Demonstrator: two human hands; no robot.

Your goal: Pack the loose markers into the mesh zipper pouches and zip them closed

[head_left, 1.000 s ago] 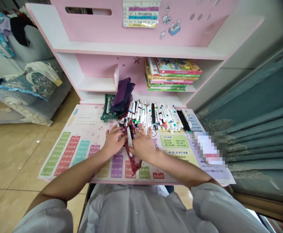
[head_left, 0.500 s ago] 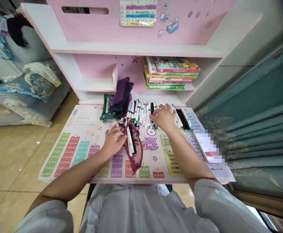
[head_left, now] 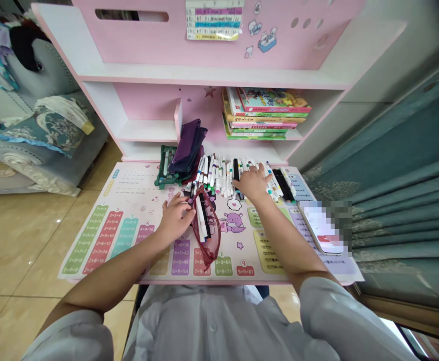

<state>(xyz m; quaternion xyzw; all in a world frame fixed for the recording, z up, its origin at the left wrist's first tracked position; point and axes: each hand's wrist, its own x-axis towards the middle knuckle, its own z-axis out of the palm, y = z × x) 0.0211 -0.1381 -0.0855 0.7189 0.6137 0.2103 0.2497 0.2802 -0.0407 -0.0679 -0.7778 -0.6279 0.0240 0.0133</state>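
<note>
Markers (head_left: 229, 179) line the counter (head_left: 247, 238) behind a red pouch (head_left: 212, 245), the left hand (head_left: 174, 220) at its edge, grip unclear, purple pouches (head_left: 186, 145) crowding the row's left end and the right hand (head_left: 254, 184), fingers spread, covering some, no longer over the pouch.

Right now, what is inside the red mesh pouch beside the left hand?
Inside the red mesh pouch lie at least one white marker and one black marker, side by side. Anything directly underneath them is covered, so I cannot give an exact count.
</note>
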